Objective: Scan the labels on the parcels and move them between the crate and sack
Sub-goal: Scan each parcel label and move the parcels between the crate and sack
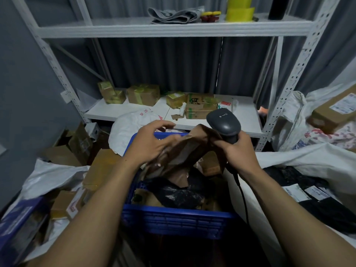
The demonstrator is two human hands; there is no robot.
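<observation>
The parcel [185,151] is a brown, crumpled, flat bag with a soft, wrinkled surface. It is held up over the blue plastic crate [173,214], which has a ribbed wall. The left hand [152,145] grips the parcel's left edge with fingers spread and curled. The right hand [238,149] is closed around the handle of a dark grey scanner [224,122], touching the parcel's right side. A white woven sack [308,158] lies to the right.

Blue crate [173,216] packed with parcels [181,193]. Brown parcel [185,151] and barcode scanner [224,122] hang over its far half. White sacks [317,158] crowd both sides. Lower shelf board [248,122] bare along front edge.
</observation>
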